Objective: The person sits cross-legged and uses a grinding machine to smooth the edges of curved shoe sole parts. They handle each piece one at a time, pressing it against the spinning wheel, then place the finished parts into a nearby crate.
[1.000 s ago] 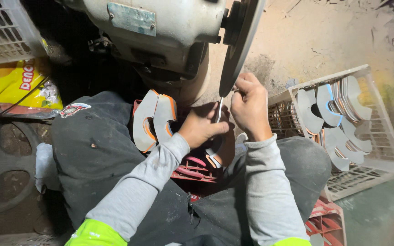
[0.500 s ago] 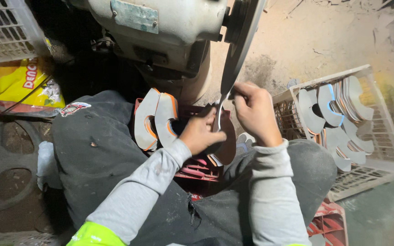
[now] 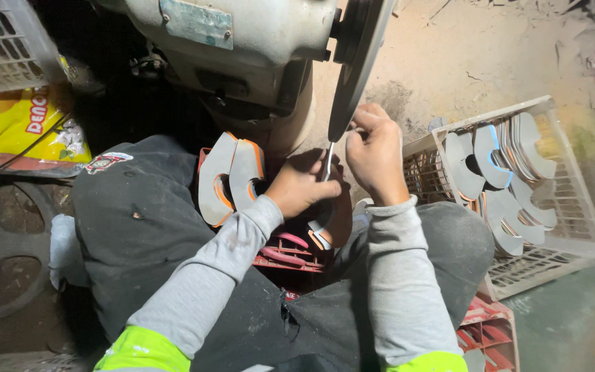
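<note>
Dusty workshop floor: you're pinching a thin curved grey sole piece [image 3: 328, 165] w/ left hand [image 3: 304, 184] & right hand [image 3: 374, 153], now pressing it closer under the dark spinning grinder disc [image 3: 357, 65], beside white plastic crate [image 3: 573, 200].

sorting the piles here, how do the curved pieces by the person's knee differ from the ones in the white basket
The two curved pieces by the knee have orange edges and stand side by side in the red crate. The curved pieces in the white basket show grey or blue edges, are far more numerous and overlap in rows inside the white basket. Both sets share the same grey crescent shape.
</note>
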